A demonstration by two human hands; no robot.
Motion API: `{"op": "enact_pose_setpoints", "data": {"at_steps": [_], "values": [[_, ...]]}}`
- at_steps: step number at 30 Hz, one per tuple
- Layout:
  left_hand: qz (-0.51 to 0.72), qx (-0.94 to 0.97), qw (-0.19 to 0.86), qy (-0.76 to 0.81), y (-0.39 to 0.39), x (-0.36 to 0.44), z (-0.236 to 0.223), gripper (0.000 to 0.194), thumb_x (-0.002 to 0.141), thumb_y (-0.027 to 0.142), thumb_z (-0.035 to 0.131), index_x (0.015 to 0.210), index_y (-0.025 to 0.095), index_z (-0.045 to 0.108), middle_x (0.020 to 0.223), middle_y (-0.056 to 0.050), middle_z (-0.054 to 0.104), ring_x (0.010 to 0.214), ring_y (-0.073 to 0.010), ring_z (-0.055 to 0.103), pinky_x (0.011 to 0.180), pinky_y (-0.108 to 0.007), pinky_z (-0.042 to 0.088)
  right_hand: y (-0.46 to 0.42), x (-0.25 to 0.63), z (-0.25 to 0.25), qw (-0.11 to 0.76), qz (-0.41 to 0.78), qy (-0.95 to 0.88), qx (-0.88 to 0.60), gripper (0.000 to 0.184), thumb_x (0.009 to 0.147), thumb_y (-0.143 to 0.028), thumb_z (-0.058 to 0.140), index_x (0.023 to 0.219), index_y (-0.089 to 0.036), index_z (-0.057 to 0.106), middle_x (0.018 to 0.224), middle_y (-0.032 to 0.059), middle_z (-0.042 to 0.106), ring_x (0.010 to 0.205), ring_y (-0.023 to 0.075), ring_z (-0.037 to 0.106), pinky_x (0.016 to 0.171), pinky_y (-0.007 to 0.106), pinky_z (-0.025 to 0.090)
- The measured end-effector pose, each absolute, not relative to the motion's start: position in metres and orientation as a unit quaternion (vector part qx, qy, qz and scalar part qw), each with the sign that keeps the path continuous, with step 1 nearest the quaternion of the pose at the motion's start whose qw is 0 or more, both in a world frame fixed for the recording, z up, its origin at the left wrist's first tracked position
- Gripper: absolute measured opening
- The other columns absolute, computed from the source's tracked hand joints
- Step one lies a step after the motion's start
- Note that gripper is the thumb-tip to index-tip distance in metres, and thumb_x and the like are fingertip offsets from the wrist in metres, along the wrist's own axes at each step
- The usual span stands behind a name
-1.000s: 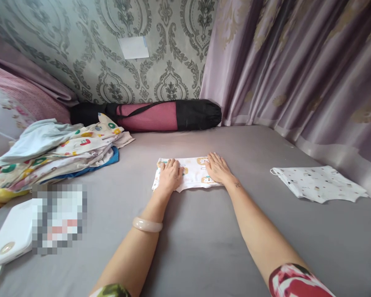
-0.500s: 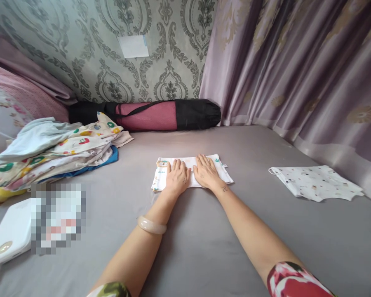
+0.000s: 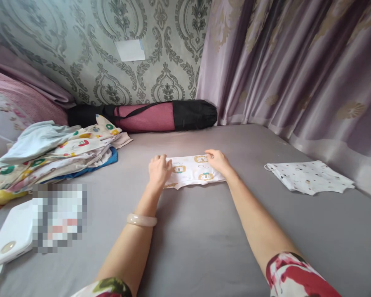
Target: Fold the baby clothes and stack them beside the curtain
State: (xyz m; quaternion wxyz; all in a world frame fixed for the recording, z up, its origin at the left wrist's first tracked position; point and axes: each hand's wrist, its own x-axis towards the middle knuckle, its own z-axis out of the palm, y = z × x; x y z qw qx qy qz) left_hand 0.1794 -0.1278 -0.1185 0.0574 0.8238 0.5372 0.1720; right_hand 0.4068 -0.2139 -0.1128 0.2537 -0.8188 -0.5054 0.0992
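A small white garment (image 3: pixel 190 171) printed with lion faces lies folded into a flat strip on the grey bed sheet. My left hand (image 3: pixel 160 170), fingers curled, pinches its left end. At the far right corner, my right hand (image 3: pixel 218 163) grips the fabric between thumb and fingers. Parts of both ends are hidden under my hands. To the right lies a second folded white garment (image 3: pixel 311 177) with small dark prints, apart from my hands.
A loose pile of clothes (image 3: pixel 62 150) is on the left. In front of it are a white power bank (image 3: pixel 14 233) with a cable and a blurred-out object (image 3: pixel 62 218). A pink and black rolled mat bag (image 3: pixel 145 117) lies along the wall, beside purple curtains (image 3: pixel 266 62).
My hands have gone from lying flat on the garment to gripping its two ends. It has been folded over, and the lion-print side now faces up.
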Motion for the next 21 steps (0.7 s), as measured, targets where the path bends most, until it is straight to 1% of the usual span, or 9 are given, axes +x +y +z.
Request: {"op": "enact_pose_setpoints", "data": {"at_steps": [2, 4, 6, 8, 11, 15, 17, 21], "values": [[0.17, 0.791, 0.076, 0.582, -0.118, 0.166, -0.113, 0.037, 0.093, 0.035, 0.045, 0.119, 0.015, 0.063, 0.117, -0.016, 0.066, 0.112, -0.0282, 0.059, 0.093, -0.035, 0.044, -0.219, 0.424, -0.109, 0.257, 0.1, -0.469, -0.839, 0.033, 0.091, -0.022, 0.047, 0.113, -0.019, 0.072, 0.116, 0.0067, 0.072, 0.107, 0.0187, 0.065, 0.089, 0.023, 0.045], [0.154, 0.765, 0.117, 0.614, -0.111, 0.155, -0.11, 0.037, 0.092, 0.038, 0.045, 0.116, 0.016, 0.064, 0.115, -0.015, 0.068, 0.11, -0.0277, 0.061, 0.09, -0.033, 0.045, -0.225, 0.438, -0.106, 0.238, 0.107, -0.441, -0.859, 0.027, 0.088, -0.023, 0.051, 0.1, -0.018, 0.075, 0.099, 0.0061, 0.075, 0.093, 0.0182, 0.068, 0.075, 0.021, 0.046], [0.124, 0.747, 0.163, 0.633, -0.105, 0.146, -0.108, 0.036, 0.091, 0.04, 0.046, 0.109, 0.017, 0.067, 0.112, -0.015, 0.071, 0.107, -0.0275, 0.064, 0.083, -0.031, 0.047, -0.231, 0.448, -0.105, 0.202, 0.119, -0.416, -0.879, 0.024, 0.086, -0.026, 0.054, 0.087, -0.017, 0.076, 0.08, 0.0053, 0.074, 0.077, 0.0173, 0.067, 0.063, 0.021, 0.043], [0.094, 0.737, 0.191, 0.641, -0.102, 0.14, -0.107, 0.033, 0.09, 0.042, 0.049, 0.101, 0.018, 0.069, 0.109, -0.015, 0.072, 0.104, -0.0275, 0.066, 0.077, -0.03, 0.047, -0.235, 0.455, -0.104, 0.163, 0.13, -0.397, -0.894, 0.026, 0.085, -0.031, 0.055, 0.079, -0.017, 0.076, 0.069, 0.0048, 0.071, 0.069, 0.0166, 0.065, 0.057, 0.022, 0.039], [0.072, 0.731, 0.201, 0.648, -0.1, 0.136, -0.104, 0.032, 0.088, 0.044, 0.05, 0.091, 0.018, 0.069, 0.104, -0.015, 0.073, 0.1, -0.0273, 0.067, 0.072, -0.028, 0.046, -0.239, 0.457, -0.101, 0.116, 0.142, -0.383, -0.905, 0.026, 0.086, -0.035, 0.056, 0.081, -0.018, 0.076, 0.071, 0.0066, 0.071, 0.074, 0.0181, 0.066, 0.06, 0.022, 0.04], [0.07, 0.73, 0.211, 0.647, -0.1, 0.135, -0.104, 0.032, 0.085, 0.046, 0.054, 0.087, 0.018, 0.068, 0.101, -0.016, 0.074, 0.096, -0.0283, 0.068, 0.067, -0.028, 0.044, -0.241, 0.45, -0.095, 0.079, 0.153, -0.38, -0.909, 0.028, 0.088, -0.037, 0.055, 0.092, -0.018, 0.075, 0.089, 0.0122, 0.074, 0.086, 0.0213, 0.068, 0.068, 0.025, 0.044], [0.071, 0.733, 0.218, 0.64, -0.1, 0.135, -0.104, 0.031, 0.082, 0.047, 0.056, 0.083, 0.018, 0.068, 0.096, -0.016, 0.074, 0.093, -0.028, 0.069, 0.065, -0.027, 0.043, -0.241, 0.444, -0.092, 0.068, 0.162, -0.382, -0.907, 0.032, 0.089, -0.041, 0.055, 0.097, -0.016, 0.074, 0.097, 0.0148, 0.074, 0.09, 0.0227, 0.068, 0.071, 0.027, 0.046], [0.081, 0.739, 0.234, 0.626, -0.1, 0.136, -0.106, 0.03, 0.077, 0.047, 0.062, 0.075, 0.018, 0.067, 0.083, -0.012, 0.075, 0.085, -0.0254, 0.069, 0.06, -0.025, 0.041, -0.24, 0.437, -0.09, 0.046, 0.172, -0.389, -0.904, 0.04, 0.089, -0.048, 0.054, 0.102, -0.015, 0.072, 0.099, 0.0167, 0.073, 0.094, 0.0246, 0.068, 0.073, 0.028, 0.046]]}}
